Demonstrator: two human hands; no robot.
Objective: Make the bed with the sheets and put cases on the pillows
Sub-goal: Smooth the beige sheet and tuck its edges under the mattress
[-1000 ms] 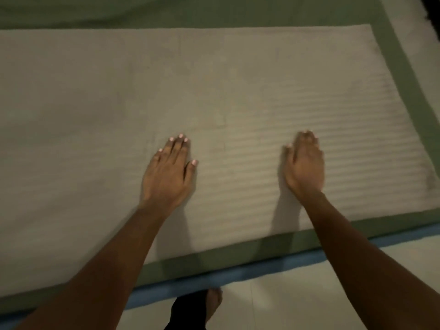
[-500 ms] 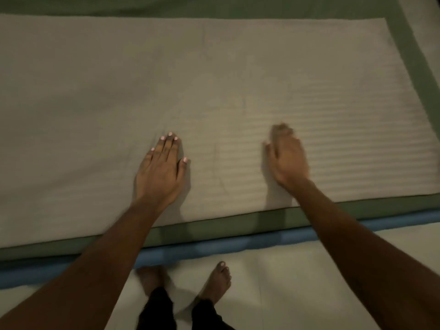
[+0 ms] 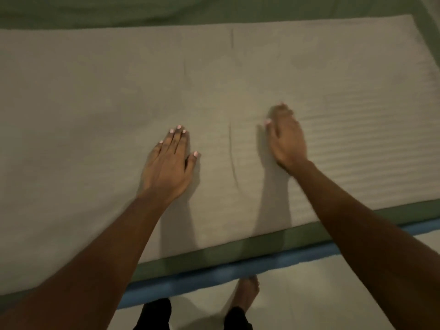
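A pale striped sheet (image 3: 95, 103) is spread flat over a green sheet (image 3: 214, 258) on the bed (image 3: 214, 273). The left hand (image 3: 166, 167) is laid palm-down on it, fingers straight. The right hand (image 3: 287, 139), slightly blurred, is set on its edge nearby. Nothing is held in either grip; both are released. A crease (image 3: 231, 151) between them is best swept outward with even pressure.

I see the left hand (image 3: 166, 167) and right hand (image 3: 287, 139) side by side on the sheet (image 3: 95, 103), a crease (image 3: 232, 158) between them; before the bed (image 3: 214, 258), a foot (image 3: 247, 291) on the floor (image 3: 309, 294).
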